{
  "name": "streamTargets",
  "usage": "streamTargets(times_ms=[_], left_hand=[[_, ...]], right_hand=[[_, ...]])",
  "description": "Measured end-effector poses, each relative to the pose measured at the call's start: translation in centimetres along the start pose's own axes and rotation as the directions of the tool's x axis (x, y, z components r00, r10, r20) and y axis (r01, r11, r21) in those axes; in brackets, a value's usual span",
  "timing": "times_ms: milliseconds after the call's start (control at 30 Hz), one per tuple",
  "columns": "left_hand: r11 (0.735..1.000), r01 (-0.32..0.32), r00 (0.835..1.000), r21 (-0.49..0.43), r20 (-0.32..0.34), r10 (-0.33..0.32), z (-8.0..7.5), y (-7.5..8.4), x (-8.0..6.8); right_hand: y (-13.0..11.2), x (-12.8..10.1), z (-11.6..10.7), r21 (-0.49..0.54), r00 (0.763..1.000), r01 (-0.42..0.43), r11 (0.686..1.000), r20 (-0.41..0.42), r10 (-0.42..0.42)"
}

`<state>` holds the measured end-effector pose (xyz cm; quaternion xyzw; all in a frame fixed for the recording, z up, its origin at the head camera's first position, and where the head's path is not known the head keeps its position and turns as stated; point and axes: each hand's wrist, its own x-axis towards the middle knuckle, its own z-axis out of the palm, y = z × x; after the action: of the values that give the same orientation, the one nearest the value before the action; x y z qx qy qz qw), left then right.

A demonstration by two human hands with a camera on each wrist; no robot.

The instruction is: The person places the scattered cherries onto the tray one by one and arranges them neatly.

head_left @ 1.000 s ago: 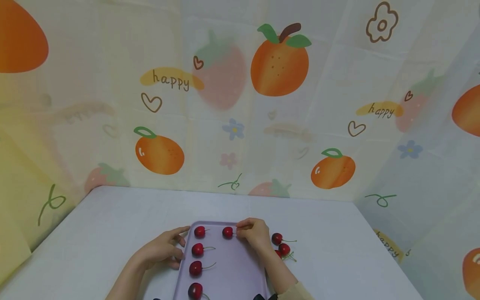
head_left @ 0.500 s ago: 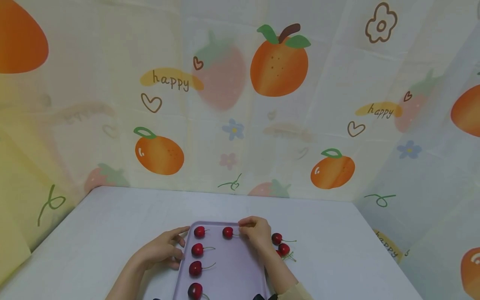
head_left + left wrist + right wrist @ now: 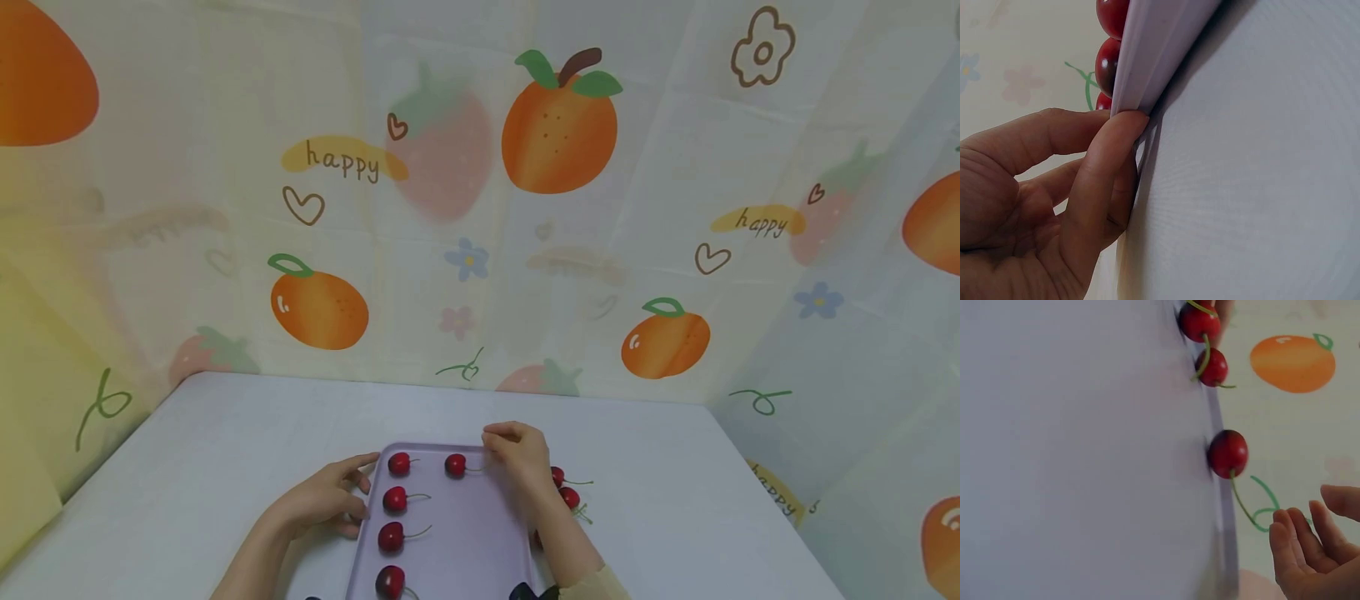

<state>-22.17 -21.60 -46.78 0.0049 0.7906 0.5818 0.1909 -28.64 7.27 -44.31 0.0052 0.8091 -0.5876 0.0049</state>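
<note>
A lilac tray point(image 3: 472, 542) lies on the table, bearing a column of red cherries along its left side. One more cherry point(image 3: 455, 465) sits near the tray's far edge, its stem pointing right. My left hand point(image 3: 322, 500) touches the tray's left rim, index finger at the far corner and thumb lower down; in the left wrist view the thumb point(image 3: 1107, 165) rests against the outer wall. Over the tray's far right corner is my right hand point(image 3: 521, 458), holding nothing. Its fingers are loosely bent in the right wrist view, with a gap to the thumb point(image 3: 1342, 501).
Several loose cherries point(image 3: 568, 498) with green stems lie on the white table point(image 3: 675, 500), right of the tray and partly behind my right forearm. A fruit-print cloth point(image 3: 487, 292) hangs behind the table and at both sides.
My right hand has let go of the stem of the far-edge cherry and moved up and right from it. That cherry stays where it lay. The left hand keeps its place at the rim.
</note>
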Motion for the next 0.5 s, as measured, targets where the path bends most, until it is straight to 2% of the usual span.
streamTargets(times_ms=[267, 500], left_hand=[[1.0, -0.006, 1.0, -0.008, 0.011, 0.006, -0.1, 0.0, -0.2], [1.0, -0.003, 1.0, -0.005, 0.009, 0.003, 0.0, 0.0, -0.1]], right_hand=[[-1.7, -0.1, -2.4, 0.125, 1.0, 0.027, 0.992, -0.012, -0.026], [-1.9, -0.2, -5.5, 0.103, 0.999, 0.016, 0.995, -0.032, -0.013]])
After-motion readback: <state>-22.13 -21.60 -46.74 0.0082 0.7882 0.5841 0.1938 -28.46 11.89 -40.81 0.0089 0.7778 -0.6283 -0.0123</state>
